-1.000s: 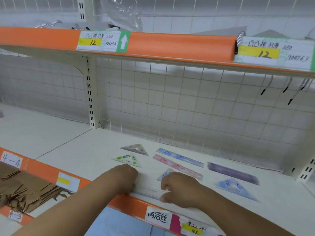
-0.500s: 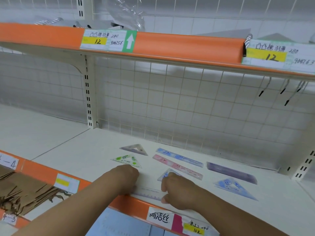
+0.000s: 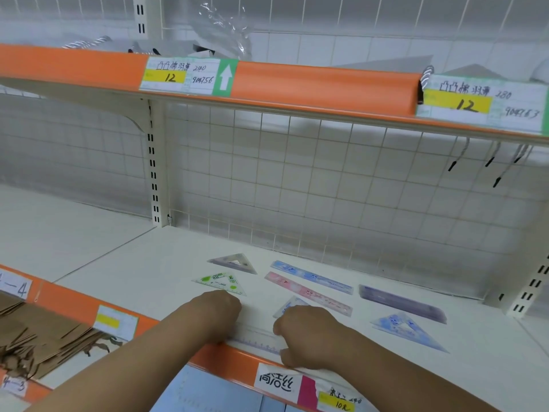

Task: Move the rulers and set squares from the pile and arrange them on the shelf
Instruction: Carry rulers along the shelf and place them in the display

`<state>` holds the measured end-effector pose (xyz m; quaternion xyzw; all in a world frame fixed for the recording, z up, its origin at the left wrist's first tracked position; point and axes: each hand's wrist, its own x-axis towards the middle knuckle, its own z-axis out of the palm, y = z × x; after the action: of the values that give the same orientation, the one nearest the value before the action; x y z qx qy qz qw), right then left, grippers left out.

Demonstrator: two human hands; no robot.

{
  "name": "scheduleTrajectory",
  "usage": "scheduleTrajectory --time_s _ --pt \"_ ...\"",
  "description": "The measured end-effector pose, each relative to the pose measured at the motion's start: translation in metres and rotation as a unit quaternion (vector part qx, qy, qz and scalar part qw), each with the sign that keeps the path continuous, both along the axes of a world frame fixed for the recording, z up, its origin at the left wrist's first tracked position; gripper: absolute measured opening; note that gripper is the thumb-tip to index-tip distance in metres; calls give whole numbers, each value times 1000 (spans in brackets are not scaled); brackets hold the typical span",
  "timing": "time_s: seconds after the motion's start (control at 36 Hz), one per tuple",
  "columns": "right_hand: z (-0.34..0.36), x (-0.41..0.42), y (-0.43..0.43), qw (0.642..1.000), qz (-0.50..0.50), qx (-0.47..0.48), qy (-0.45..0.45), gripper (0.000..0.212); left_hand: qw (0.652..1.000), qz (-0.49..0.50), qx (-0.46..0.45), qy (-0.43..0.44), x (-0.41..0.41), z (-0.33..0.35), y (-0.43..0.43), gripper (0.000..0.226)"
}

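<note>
Shelf (image 3: 142, 278) held 7 placed pieces: blue ruler (image 3: 312, 276), pink ruler (image 3: 306, 292), purple ruler (image 3: 401, 303), grey set square (image 3: 225, 263), green set square (image 3: 234, 288), blue set square (image 3: 421, 337), half-hidden set square (image 3: 289, 304) behind right hand (image 3: 309, 337). Left hand (image 3: 218, 315) and right hand, fingers curled, grasped ends of clear ruler (image 3: 257, 341) at shelf front edge. Pile out of view; remainder unknown.

Illumination even, diffuse, moderately bright, falling from above. The upper shelf (image 3: 326, 84) throws a soft shadow band onto the wire back panel (image 3: 297, 179) beneath it. Faint glare on the plastic wrap (image 3: 225, 22) at top. Shelf edges bow toward the frame corners. Focus soft overall; clear ruler (image 3: 255, 340) graduations smeared.
</note>
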<state>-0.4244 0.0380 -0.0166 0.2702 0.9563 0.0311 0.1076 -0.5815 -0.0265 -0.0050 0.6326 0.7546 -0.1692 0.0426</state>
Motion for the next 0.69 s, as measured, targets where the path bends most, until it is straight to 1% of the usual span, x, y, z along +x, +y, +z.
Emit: scheduleTrajectory --time_s 0.11,0.19,0.28,0.47,0.53,0.61,0.64,0.69 --pt "2 -2 0 1000 11 13 -21 24 1000 2 1 -1 -1 -2 0 31" --pt "7 -4 -2 998 34 32 -29 15 1000 3 -1 1 -1 -3 0 31" --pt "7 -5 -3 997 50 47 -34 30 1000 -2 -2 7 0 -2 -1 30" --pt "1 -6 -2 995 57 57 -51 32 1000 -15 -1 19 -1 -3 0 30" --pt "-1 -6 0 996 49 57 -50 29 1000 -12 0 18 -1 -4 0 29" --pt "0 -4 1 998 36 42 -36 8 1000 -8 4 8 -2 -4 0 29" --pt "0 -3 1 999 29 33 -31 4 1000 -7 4 4 -2 -4 0 30" --pt "-1 -2 3 1000 13 11 -18 8 1000 -6 3 1 -2 -4 0 30"
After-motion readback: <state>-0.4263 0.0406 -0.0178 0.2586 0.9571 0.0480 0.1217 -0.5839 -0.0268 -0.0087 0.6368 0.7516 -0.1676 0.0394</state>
